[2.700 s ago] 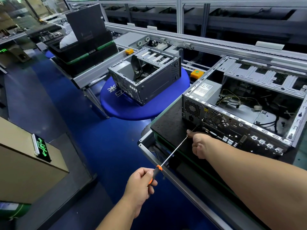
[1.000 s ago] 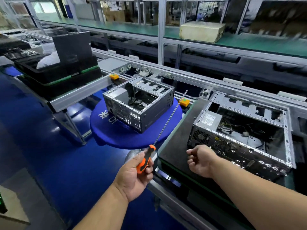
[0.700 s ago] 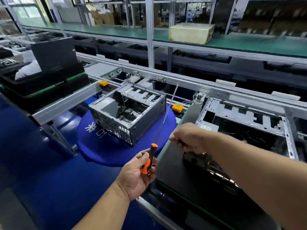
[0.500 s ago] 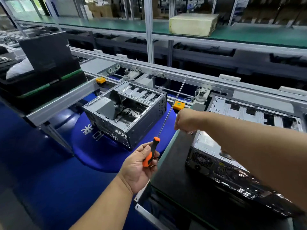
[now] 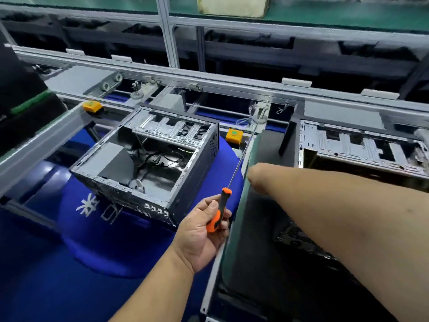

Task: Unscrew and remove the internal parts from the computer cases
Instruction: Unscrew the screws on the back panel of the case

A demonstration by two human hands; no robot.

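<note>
My left hand grips the orange-and-black handle of a long screwdriver; its thin shaft points up and to the right, touching nothing. An open grey computer case with loose cables inside lies on a round blue table, left of the screwdriver. A second open case lies on a black mat to the right, and my right forearm hides part of it. My right hand reaches across to the mat's left edge and bends down over it, so its fingers are hidden.
A grey conveyor rail runs behind both cases, with orange stop blocks beside it. Black trays are stacked at the far left. A cardboard box sits on the green shelf above.
The screwdriver has come off the back of the right case and now points upward. My right hand has moved from that back panel up and left to the mat's edge.
</note>
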